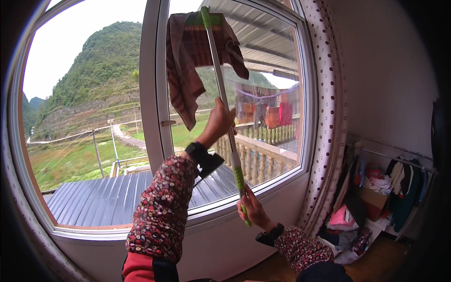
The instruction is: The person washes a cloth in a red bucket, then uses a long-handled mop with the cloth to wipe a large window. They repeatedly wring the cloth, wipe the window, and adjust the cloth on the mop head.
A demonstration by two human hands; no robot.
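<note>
My left hand [221, 118] grips the metal shaft of a mop-like pole [217, 75] around its middle. Lower down, my right hand [252, 208] holds the same pole near its green lower end. The pole slants up across the window pane [211, 141]. At its green top fitting, a dark reddish-brown cloth [197, 49] with a green band is draped over the head and lies against the upper glass. Two ends of the cloth hang down, the left one longer. The head under the cloth is hidden.
A white window frame [151, 81] with a handle [168, 123] stands left of the pole. A polka-dot curtain [326, 88] hangs at the right. Beyond it are a clothes rack [398, 158] with garments, a cardboard box [371, 199] and piled clothes [341, 220].
</note>
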